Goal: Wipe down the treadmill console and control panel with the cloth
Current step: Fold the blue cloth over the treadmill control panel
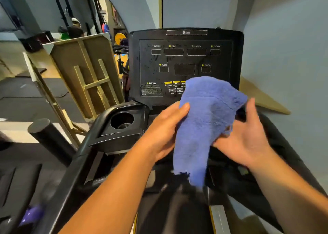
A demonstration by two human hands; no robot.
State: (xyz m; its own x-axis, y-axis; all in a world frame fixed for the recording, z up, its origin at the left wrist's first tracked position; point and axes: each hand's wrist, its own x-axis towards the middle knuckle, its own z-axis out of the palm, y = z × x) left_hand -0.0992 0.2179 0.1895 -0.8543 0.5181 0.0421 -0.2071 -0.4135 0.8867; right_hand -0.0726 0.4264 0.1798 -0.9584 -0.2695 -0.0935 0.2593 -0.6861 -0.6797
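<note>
From the head camera I'm looking down at both hands held in front of the treadmill console (186, 63), with a blue cloth (204, 120) bunched between them. My left hand (165, 129) has its grip closed on the cloth's left edge, thumb on top and pressing into the pile, fingers hidden underneath. My right hand (246, 136) is palm-up with the fingers loosely spread; the cloth drapes over its thumb side, but I cannot tell whether that grip actually pinches the fabric or merely supports it. The cloth's upper fold rises in front of the lower right corner of the control panel (156, 89), covering some of the yellow buttons (173, 83) there, while its frayed tail hangs down between my wrists. I can't tell if the cloth touches the panel face. The display windows labelled incline, time, speed, distance, pulse and calorie are dark, and small droplets speckle the left half of the console. At the console's lower left edge sits an empty cup holder (122, 120). Beyond it, to the left, a wooden board (85, 77) leans upright.
</note>
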